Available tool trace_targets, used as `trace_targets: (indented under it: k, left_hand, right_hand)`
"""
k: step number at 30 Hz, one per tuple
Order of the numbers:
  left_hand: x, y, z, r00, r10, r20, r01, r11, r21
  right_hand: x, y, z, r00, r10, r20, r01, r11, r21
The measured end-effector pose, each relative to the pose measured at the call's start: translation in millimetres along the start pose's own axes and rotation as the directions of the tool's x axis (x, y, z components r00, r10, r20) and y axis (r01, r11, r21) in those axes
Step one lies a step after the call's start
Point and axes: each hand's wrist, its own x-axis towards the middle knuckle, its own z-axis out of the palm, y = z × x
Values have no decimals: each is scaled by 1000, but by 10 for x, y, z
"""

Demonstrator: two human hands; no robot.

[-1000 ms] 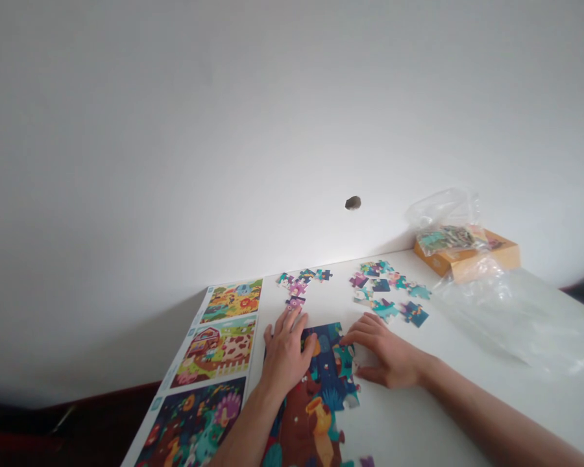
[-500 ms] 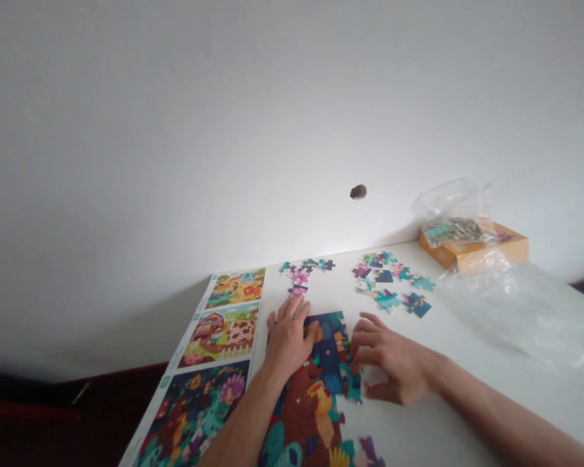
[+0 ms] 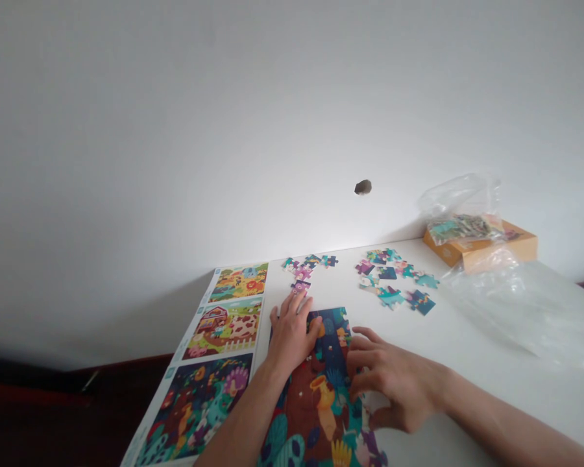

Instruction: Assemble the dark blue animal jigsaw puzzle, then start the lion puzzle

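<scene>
A partly joined colourful jigsaw puzzle (image 3: 321,402) lies on the white table (image 3: 467,363) in front of me. My left hand (image 3: 291,334) rests flat on its upper left part, fingers stretched out. My right hand (image 3: 392,379) lies at the puzzle's right edge with fingers curled down onto the pieces there; I cannot make out whether it holds one. Two groups of loose puzzle pieces lie farther back, one group (image 3: 307,267) just beyond my left fingertips, the other group (image 3: 394,282) to the right.
A reference sheet (image 3: 214,350) with three printed pictures lies left of the puzzle at the table's edge. A yellow box (image 3: 486,250) with a plastic bag of pieces (image 3: 460,214) on it stands at the back right. Clear plastic wrap (image 3: 525,305) lies beside it. A white wall is behind.
The view has tilted down, showing more of the puzzle. My right hand has slid down along the puzzle's right edge toward me. The left hand has stayed flat in place.
</scene>
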Motion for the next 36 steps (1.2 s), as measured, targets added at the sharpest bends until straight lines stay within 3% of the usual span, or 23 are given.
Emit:
trace_targets:
  k: [5, 8, 11, 15, 22, 36]
  left_hand:
    - [-7, 24, -69, 999, 24, -21, -24, 999, -28]
    - [-56, 87, -206, 982, 191, -15, -191, 976, -101]
    - [-121, 154, -323, 904, 423, 59, -401, 889, -223]
    - [-150, 165, -332, 816, 559, 147, -464, 785, -410]
    - [-117, 94, -228, 765, 605, 222, -454, 750, -481]
    - [-101, 99, -230, 748, 611, 258, -451, 754, -477]
  right_hand:
    - [-4, 32, 12, 1000, -23, 4, 23, 1000, 9]
    - [-20, 88, 28, 1000, -16, -12, 16, 1000, 24]
    - [-49, 167, 35, 999, 33, -41, -31, 999, 34]
    - [-88, 259, 57, 996, 76, -39, -74, 996, 51]
    - [-100, 258, 168, 999, 37, -13, -35, 991, 129]
    - [-57, 211, 155, 999, 41, -8, -39, 990, 139]
